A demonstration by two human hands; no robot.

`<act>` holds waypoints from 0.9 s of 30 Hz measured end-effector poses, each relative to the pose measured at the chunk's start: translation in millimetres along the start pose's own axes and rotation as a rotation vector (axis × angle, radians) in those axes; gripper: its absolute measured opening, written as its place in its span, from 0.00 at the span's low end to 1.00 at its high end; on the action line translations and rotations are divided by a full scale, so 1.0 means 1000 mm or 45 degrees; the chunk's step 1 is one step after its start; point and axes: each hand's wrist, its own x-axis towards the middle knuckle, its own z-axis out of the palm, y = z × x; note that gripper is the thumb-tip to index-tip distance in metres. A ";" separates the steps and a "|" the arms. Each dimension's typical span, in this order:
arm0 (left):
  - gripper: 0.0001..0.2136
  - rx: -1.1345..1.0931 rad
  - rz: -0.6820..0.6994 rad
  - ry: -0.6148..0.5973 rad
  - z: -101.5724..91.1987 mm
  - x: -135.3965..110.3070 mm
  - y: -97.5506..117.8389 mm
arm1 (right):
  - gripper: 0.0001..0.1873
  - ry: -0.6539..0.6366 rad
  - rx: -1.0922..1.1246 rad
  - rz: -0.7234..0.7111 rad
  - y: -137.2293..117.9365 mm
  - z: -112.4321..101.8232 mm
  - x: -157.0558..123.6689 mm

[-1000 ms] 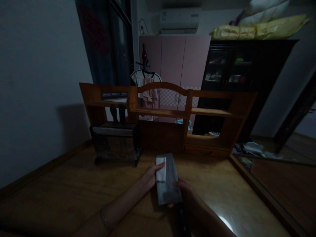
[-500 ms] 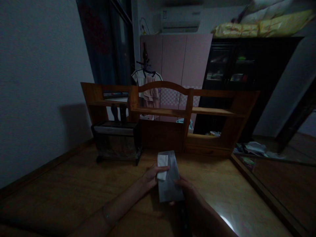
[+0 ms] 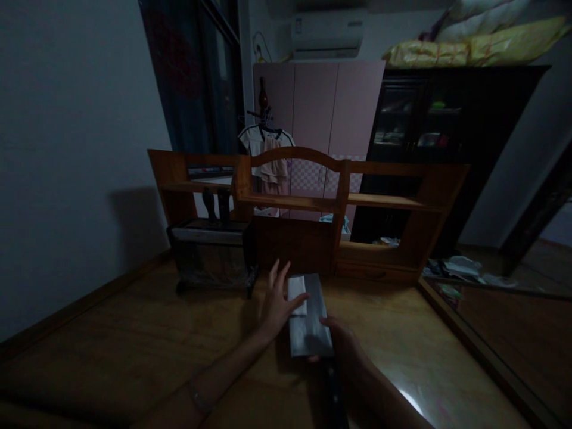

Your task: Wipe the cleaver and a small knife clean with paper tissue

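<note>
We're likely wiping: right fingers (image 3: 329, 323) hold the cleaver (image 3: 318, 298), left fingers (image 3: 273, 274) splay wide, thumb (image 3: 298, 303) over the tissue (image 3: 297, 287); next needs pressure.

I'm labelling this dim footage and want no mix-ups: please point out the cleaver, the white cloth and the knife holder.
Cleaver (image 3: 311, 333): head view, lower part of the blade.
White cloth (image 3: 296, 288): head view, its upper half.
Knife holder (image 3: 211, 261): head view, its front panel.

No legible text or numbers
</note>
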 end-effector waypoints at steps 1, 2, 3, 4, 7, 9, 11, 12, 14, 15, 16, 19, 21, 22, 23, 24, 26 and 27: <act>0.26 0.101 0.094 0.007 -0.003 0.001 0.003 | 0.17 0.014 0.018 0.011 0.001 -0.001 0.002; 0.18 0.160 0.170 0.003 -0.006 0.002 0.005 | 0.17 0.014 0.041 0.017 0.001 -0.003 0.003; 0.13 0.190 0.228 -0.020 -0.008 0.002 0.008 | 0.18 0.003 0.065 0.023 0.002 -0.004 0.004; 0.13 0.207 0.272 -0.063 -0.009 0.001 0.011 | 0.18 -0.014 0.089 0.023 0.002 -0.006 0.006; 0.16 0.245 0.347 -0.258 -0.009 -0.003 0.017 | 0.19 -0.069 0.138 -0.001 0.003 -0.011 0.010; 0.17 0.294 0.374 -0.445 -0.007 -0.007 0.019 | 0.18 -0.073 0.147 -0.032 0.005 -0.014 0.013; 0.19 0.338 0.391 -0.659 -0.004 -0.010 0.016 | 0.14 -0.068 0.135 -0.060 0.007 -0.015 0.014; 0.20 0.351 0.387 -0.758 -0.002 -0.012 0.013 | 0.13 -0.065 0.114 -0.072 0.008 -0.015 0.013; 0.22 0.343 0.357 -0.916 0.000 -0.014 0.005 | 0.13 -0.066 0.029 -0.081 0.008 -0.011 0.010; 0.23 0.322 0.336 -0.983 0.000 -0.014 0.002 | 0.14 -0.071 -0.018 -0.083 0.007 -0.008 0.007; 0.24 0.296 0.320 -1.037 0.000 -0.014 -0.001 | 0.16 -0.077 -0.059 -0.084 0.006 -0.005 0.005; 0.24 0.231 0.323 -1.106 -0.004 -0.011 -0.004 | 0.17 -0.097 -0.096 -0.116 0.003 0.002 -0.001; 0.24 0.226 0.359 -1.084 -0.006 -0.008 -0.001 | 0.18 -0.117 -0.096 -0.154 0.003 0.003 -0.003; 0.24 0.234 0.382 -1.070 -0.008 -0.007 0.002 | 0.19 -0.129 -0.107 -0.161 0.003 0.002 -0.003; 0.24 0.245 0.407 -1.055 -0.009 -0.006 0.006 | 0.20 -0.147 -0.126 -0.159 0.003 0.001 -0.003; 0.24 0.258 0.437 -1.041 -0.010 -0.005 0.010 | 0.21 -0.164 -0.148 -0.155 0.004 -0.001 -0.003; 0.24 0.287 0.515 -1.017 -0.014 -0.005 0.018 | 0.23 -0.198 -0.203 -0.169 0.005 -0.003 -0.003; 0.25 0.298 0.561 -1.011 -0.016 -0.005 0.023 | 0.23 -0.205 -0.241 -0.195 0.005 -0.003 -0.003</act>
